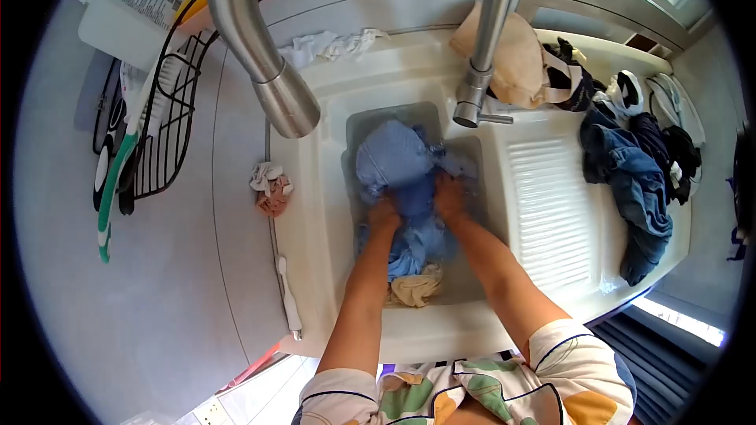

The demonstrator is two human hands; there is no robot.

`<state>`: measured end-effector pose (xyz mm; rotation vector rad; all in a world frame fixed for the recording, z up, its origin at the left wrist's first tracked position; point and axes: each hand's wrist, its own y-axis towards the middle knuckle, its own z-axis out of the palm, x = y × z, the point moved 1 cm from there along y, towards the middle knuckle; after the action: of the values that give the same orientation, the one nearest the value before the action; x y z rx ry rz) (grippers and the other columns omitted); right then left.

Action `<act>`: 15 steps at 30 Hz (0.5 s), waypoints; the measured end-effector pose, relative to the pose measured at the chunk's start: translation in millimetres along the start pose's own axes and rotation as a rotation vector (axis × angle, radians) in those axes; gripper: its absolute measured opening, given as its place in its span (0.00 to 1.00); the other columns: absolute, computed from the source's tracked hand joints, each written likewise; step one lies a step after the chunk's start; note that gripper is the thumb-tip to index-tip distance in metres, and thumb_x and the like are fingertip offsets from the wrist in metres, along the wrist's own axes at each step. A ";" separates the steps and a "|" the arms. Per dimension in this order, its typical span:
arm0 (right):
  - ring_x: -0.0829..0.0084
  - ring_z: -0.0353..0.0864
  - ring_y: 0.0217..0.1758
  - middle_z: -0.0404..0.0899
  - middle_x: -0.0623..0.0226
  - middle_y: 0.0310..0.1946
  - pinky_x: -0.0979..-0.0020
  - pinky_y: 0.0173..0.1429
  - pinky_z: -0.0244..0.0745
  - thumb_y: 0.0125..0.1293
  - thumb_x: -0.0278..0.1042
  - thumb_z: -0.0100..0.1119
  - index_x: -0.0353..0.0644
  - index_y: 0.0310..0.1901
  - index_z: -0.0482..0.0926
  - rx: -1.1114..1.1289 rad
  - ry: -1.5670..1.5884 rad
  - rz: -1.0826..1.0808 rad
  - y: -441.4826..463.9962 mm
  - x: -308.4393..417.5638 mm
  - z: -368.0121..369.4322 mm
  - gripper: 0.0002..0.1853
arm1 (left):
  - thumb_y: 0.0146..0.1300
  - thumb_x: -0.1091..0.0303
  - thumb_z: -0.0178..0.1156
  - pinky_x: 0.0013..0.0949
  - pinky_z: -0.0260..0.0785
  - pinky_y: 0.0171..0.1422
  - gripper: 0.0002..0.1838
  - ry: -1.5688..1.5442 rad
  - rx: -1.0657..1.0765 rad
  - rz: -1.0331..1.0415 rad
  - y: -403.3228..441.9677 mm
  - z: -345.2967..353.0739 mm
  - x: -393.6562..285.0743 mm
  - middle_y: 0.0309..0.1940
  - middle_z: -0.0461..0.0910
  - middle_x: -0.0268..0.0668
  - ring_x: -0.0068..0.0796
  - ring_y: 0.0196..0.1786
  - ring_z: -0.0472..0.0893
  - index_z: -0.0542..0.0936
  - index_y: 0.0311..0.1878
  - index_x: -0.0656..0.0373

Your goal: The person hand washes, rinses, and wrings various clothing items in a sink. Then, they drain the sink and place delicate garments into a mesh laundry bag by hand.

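Both my hands are down in the water of a white sink (311, 299), on a wet blue garment (416, 195). My left hand (384, 211) holds its left side, with the fingertips hidden in the cloth. Opposite, my right hand (449, 195) is closed on the right side, its fingers partly under water. A paler blue part of the cloth (390, 153) bulges up beyond my hands. Whether it belongs to the same garment I cannot tell. Nearer to me, a beige cloth (417, 287) lies in the basin below the blue fabric.
Two metal faucets (293, 102) (470, 94) reach over the sink. A ribbed washboard (551, 212) forms the right side, with dark blue clothes (634, 189) and a beige bra (504, 63) around it. Left are a toothbrush (289, 295), small cloths (272, 189) and a wire rack (165, 142) with brushes.
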<state>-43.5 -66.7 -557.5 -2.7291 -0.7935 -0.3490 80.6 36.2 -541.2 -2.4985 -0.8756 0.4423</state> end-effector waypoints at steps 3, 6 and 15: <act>0.58 0.65 0.50 0.65 0.60 0.48 0.61 0.51 0.62 0.51 0.33 0.46 0.43 0.49 0.67 0.145 0.022 0.034 -13.1 12.1 -24.6 0.20 | 0.50 0.70 0.46 0.42 0.66 0.46 0.25 0.113 0.102 0.072 -0.4 0.5 4.5 0.45 0.70 0.47 0.45 0.47 0.72 0.64 0.55 0.50; 0.56 0.68 0.46 0.68 0.56 0.44 0.61 0.47 0.65 0.49 0.32 0.49 0.43 0.41 0.72 0.126 -0.232 -0.145 -4.1 7.4 -36.6 0.15 | 0.48 0.72 0.47 0.40 0.66 0.46 0.20 0.105 0.056 0.197 -29.8 -32.4 9.8 0.39 0.75 0.45 0.44 0.43 0.74 0.72 0.48 0.53; 0.61 0.72 0.37 0.73 0.56 0.32 0.67 0.43 0.67 0.43 0.29 0.55 0.40 0.35 0.70 0.016 0.714 -0.530 -57.3 91.8 -271.2 0.14 | 0.50 0.73 0.50 0.30 0.68 0.39 0.14 -0.895 -0.085 0.453 -120.4 -195.7 -73.6 0.32 0.75 0.40 0.31 0.36 0.75 0.72 0.42 0.60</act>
<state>-41.0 -64.7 -265.5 -2.0699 -1.2404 -1.3125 50.3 11.6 -303.1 -2.5402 -0.5858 1.7872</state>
